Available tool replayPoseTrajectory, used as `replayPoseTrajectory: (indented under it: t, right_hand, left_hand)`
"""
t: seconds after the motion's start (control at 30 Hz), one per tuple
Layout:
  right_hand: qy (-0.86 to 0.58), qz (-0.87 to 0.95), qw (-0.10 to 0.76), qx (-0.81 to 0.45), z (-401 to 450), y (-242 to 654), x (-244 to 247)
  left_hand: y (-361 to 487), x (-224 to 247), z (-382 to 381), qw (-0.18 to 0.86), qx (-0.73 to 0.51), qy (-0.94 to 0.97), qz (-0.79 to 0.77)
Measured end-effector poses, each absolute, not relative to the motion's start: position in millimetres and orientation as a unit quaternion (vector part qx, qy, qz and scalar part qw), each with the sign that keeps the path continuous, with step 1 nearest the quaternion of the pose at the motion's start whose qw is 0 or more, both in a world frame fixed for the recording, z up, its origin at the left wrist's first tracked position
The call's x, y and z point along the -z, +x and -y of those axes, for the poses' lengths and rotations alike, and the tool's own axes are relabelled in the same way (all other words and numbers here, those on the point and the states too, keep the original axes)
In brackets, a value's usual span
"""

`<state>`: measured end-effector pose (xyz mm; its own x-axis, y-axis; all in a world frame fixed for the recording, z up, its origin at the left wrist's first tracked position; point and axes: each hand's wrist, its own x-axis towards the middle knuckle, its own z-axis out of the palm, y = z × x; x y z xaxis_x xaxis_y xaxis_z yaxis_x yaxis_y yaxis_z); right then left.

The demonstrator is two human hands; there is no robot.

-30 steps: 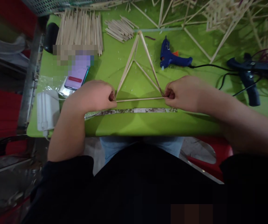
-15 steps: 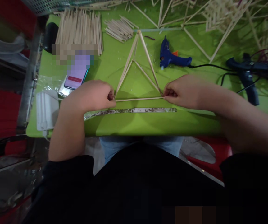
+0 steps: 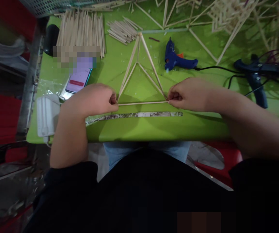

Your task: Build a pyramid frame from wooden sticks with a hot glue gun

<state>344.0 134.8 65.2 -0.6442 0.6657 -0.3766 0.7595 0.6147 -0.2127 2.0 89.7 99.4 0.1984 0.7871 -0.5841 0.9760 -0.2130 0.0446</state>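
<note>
A pyramid-shaped frame of thin wooden sticks (image 3: 151,60) stands on the green table, its peak pointing away from me. Along its near side runs a single wooden stick (image 3: 141,103), lying level between my hands. My left hand (image 3: 102,98) pinches the stick's left end at the frame's left corner. At the right corner, my right hand (image 3: 181,95) pinches the other end. Both hands have their fingers closed, and the fingertips hide the joints. Just in front of the stick lies a flat, stained metal strip (image 3: 146,114).
A blue glue gun (image 3: 178,60) lies right of the frame, its cord running to dark clamp-like tools (image 3: 258,71). Stick piles (image 3: 81,32) and a phone (image 3: 77,77) are at left, near a white power bank (image 3: 47,115). More stick frames (image 3: 226,19) fill the back right.
The whole view has shifted slightly, so things sit a little further left. Both hands keep their pinch on the stick's ends, and the frame looks slightly tilted compared with before.
</note>
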Motion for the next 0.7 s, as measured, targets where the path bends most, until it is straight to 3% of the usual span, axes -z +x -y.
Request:
replayPoseTrajectory:
  t: [0.7]
  right_hand:
    - [0.393, -0.891, 0.117, 0.198, -135.7, 347.6, -69.8]
  left_hand:
    - [2.6, -96.7, -89.6, 0.209, 0.217, 0.759, -0.577]
